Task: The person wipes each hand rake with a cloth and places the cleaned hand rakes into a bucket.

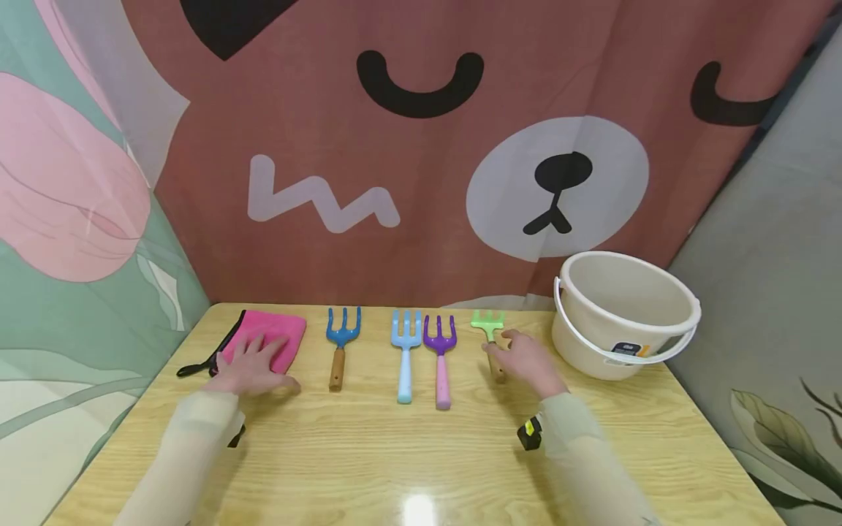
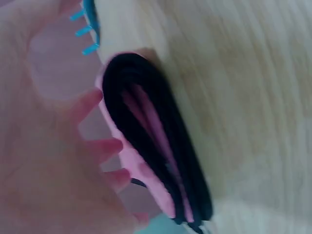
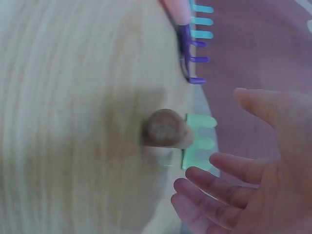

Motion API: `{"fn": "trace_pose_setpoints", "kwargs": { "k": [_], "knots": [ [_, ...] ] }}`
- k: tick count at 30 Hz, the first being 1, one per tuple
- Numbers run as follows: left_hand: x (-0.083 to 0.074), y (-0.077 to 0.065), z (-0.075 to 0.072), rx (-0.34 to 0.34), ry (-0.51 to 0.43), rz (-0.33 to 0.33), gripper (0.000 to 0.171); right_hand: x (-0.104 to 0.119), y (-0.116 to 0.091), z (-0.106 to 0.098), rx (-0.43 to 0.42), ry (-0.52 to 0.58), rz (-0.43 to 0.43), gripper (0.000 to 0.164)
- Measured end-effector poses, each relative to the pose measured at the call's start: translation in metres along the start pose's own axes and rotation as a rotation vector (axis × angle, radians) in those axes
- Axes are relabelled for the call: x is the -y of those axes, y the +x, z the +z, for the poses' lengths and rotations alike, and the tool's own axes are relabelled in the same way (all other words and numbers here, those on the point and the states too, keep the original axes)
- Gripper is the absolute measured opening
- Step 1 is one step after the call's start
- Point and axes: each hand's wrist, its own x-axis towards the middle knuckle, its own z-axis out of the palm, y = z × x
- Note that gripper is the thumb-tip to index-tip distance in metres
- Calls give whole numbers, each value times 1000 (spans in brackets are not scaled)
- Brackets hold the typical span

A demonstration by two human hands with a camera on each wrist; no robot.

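Toward ten o'clock on the table [image 1: 368, 453], the left hand [image 1: 253, 372] spreads its fingers over the pink pouch [image 1: 287, 355], gripping nothing, though whether the fingertips press it I cannot tell; the pouch's black strap [image 1: 194, 370] points to eight o'clock. Between one and two o'clock, the right hand [image 1: 526, 359] is at the green fork [image 1: 489, 325], thumb and fingers parted and ungripped, with the bucket [image 1: 618, 288] at that fork's three o'clock. The blue fork [image 1: 338, 356] lies at the pouch's three o'clock, while the light-blue fork [image 1: 406, 359] and purple fork [image 1: 441, 365] lie side by side near twelve, tines upward.
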Motion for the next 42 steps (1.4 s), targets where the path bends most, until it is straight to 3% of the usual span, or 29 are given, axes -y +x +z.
{"fn": "trace_pose_setpoints", "kwargs": {
  "k": [4, 10, 17, 22, 27, 29, 35, 42],
  "knots": [
    [8, 2, 5, 66, -28, -38, 98, -5, 2, 10, 24, 17, 30, 77],
    [9, 6, 8, 7, -5, -27, 88, -12, 7, 17, 20, 61, 73, 76],
    [13, 12, 11, 7, 35, -85, 86, -11, 14, 26, -22, 91, 109, 40],
    [17, 18, -3, 8, 59, -95, 77, -4, 18, 33, -42, 122, 128, 44],
    [16, 24, -11, -11, 119, -31, 64, -4, 17, 34, -39, 138, 169, 44],
    [17, 25, -7, -40, 92, -37, 54, -8, 19, 33, -42, 159, 177, 44],
    [21, 18, -2, -153, -85, -146, 39, -18, 23, 27, -47, 251, 164, 45],
    [20, 15, -5, -373, -171, -143, 42, -21, 21, 22, -44, 315, 167, 42]
  ]
}}
